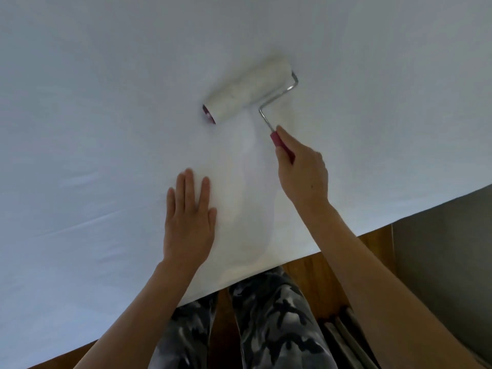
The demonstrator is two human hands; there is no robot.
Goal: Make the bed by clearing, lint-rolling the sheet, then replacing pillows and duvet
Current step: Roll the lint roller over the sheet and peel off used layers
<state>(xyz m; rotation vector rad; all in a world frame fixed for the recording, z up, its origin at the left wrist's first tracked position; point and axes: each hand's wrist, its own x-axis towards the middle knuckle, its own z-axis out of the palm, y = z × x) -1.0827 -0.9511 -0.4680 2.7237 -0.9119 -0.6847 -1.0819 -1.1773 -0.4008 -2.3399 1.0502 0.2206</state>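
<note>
We lean over the bed, its white sheet (106, 129) pulled smooth across the mattress. Our right hand (302, 169) is curled round the pink handle (277, 141) of the roller (247, 90), whose white drum lies on the sheet just ahead of the hand, angled up to the right. Our left hand (190, 219) rests flat on the sheet near the bed's edge, fingers straight and slightly spread, holding nothing. Camouflage leggings (269, 315) stand over a wooden floor (314, 272) below
</note>
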